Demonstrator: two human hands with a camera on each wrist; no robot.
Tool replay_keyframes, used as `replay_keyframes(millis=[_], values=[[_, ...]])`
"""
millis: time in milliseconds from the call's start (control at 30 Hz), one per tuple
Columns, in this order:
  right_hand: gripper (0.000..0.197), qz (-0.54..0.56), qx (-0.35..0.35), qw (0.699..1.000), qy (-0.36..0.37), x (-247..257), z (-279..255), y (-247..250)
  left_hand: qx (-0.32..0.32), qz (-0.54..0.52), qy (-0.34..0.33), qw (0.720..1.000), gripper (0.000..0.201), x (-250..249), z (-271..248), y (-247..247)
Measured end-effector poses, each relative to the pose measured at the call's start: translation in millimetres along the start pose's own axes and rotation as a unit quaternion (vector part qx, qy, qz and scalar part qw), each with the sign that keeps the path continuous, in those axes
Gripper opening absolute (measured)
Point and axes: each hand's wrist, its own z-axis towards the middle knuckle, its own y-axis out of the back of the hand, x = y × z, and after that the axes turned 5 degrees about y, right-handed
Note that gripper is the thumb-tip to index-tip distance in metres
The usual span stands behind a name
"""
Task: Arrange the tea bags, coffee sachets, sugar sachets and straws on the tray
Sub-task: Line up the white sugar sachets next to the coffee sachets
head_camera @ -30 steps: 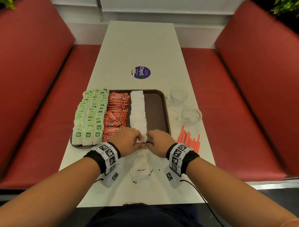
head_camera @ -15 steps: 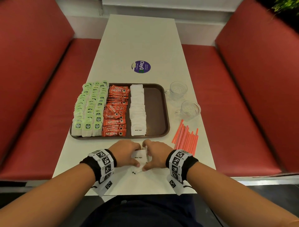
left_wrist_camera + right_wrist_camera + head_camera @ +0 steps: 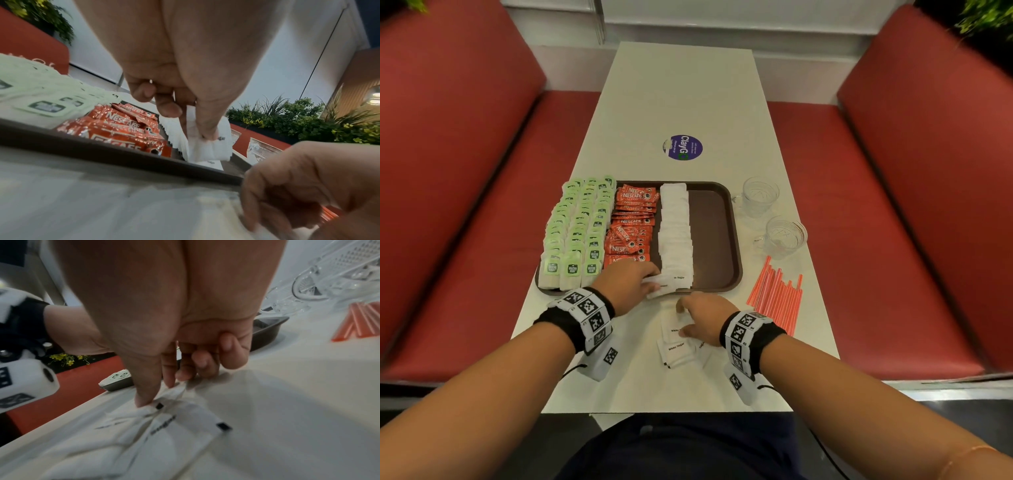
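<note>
A brown tray [image 3: 714, 236] holds rows of green tea bags [image 3: 578, 233], orange coffee sachets [image 3: 631, 226] and a column of white sugar sachets [image 3: 675, 229]. My left hand [image 3: 654, 281] pinches a few sugar sachets [image 3: 207, 151] at the near end of that column, just over the tray's front rim. My right hand [image 3: 683, 320] is on the table in front of the tray, thumb and forefinger pinching a sachet of the loose sugar pile [image 3: 678, 351]; the right wrist view shows the fingertips [image 3: 144, 400] on the crumpled paper [image 3: 164, 431]. Orange straws [image 3: 777, 294] lie right of the tray.
Two glass cups [image 3: 760, 195] [image 3: 786, 236] stand on the table right of the tray, beyond the straws. A round purple sticker [image 3: 683, 147] is on the white tabletop [image 3: 681, 85] beyond the tray. Red benches [image 3: 465, 171] flank the table. The tray's right third is bare.
Both hands were gathered on the loose sugar pile. My left hand has since gone forward to the tray's near edge with sachets in it, while the right stays at the pile.
</note>
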Motion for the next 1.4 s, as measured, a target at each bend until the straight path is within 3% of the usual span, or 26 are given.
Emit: replay_keyframes(millis=[167, 267, 467, 600, 733, 867, 1000, 1100, 1233, 1400], values=[[0.033, -0.041, 0.042, 0.998, -0.019, 4, 4, 1, -0.024, 0.027, 0.000, 0.999, 0.023, -12, 19, 2], [0.033, -0.046, 0.025, 0.998, -0.032, 0, 4, 4, -0.013, 0.053, 0.010, 0.998, 0.026, -23, 31, -2], [0.062, -0.084, 0.038, 0.996, -0.011, 0, 0, 3, 0.010, 0.116, 0.010, 0.993, 0.029, -33, 45, -12], [0.048, -0.078, 0.048, 0.996, -0.009, 0, 2, 3, 0.000, 0.144, 0.019, 0.989, 0.029, -36, 49, -10], [0.039, -0.068, 0.071, 0.995, 0.000, 2, 3, 6, -0.030, 0.089, 0.033, 0.995, 0.034, -36, 49, -8], [0.030, -0.071, 0.073, 0.995, 0.024, 2, 1, 10, -0.041, 0.038, 0.004, 0.998, 0.028, -34, 45, -1], [0.022, -0.003, 0.019, 1.000, 0.021, 0, 0, 21, 0.049, -0.059, -0.056, 0.996, 0.030, -31, 32, 10], [0.037, 0.069, -0.052, 0.996, 0.001, -3, 2, 34, 0.108, -0.044, -0.081, 0.990, 0.034, -26, 26, 9], [0.039, 0.109, -0.125, 0.986, -0.026, -8, 8, 44, 0.071, 0.000, -0.079, 0.994, 0.018, -21, 30, 3], [0.032, 0.065, -0.146, 0.984, -0.080, -17, 23, 47, 0.021, 0.018, -0.012, 1.000, 0.023, -18, 37, 1]])
